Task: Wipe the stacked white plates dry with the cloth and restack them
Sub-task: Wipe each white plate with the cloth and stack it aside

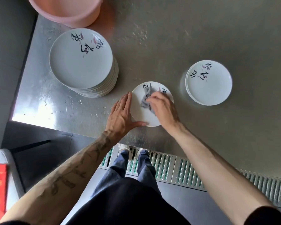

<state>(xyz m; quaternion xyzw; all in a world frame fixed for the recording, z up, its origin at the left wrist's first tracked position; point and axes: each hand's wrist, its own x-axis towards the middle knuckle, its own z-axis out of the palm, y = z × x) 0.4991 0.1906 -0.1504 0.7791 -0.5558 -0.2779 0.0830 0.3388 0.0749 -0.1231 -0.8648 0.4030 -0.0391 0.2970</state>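
Note:
A single white plate (pixel 140 111) with black calligraphy lies flat on the steel table near its front edge. My right hand (pixel 163 108) grips a crumpled grey cloth (pixel 145 99) and presses it onto the plate. My left hand (pixel 122 114) lies flat against the plate's left rim, fingers straight, thumb along its near edge. A tall stack of several matching plates (pixel 81 62) stands to the left. A low stack of the same plates (pixel 208 82) sits to the right.
A pink plastic basin (pixel 68 10) stands at the table's far left, just behind the tall stack. The steel table (pixel 201 30) shows water drops; its left corner edge lies close to the tall stack. Below is a floor drain grate (pixel 169 166).

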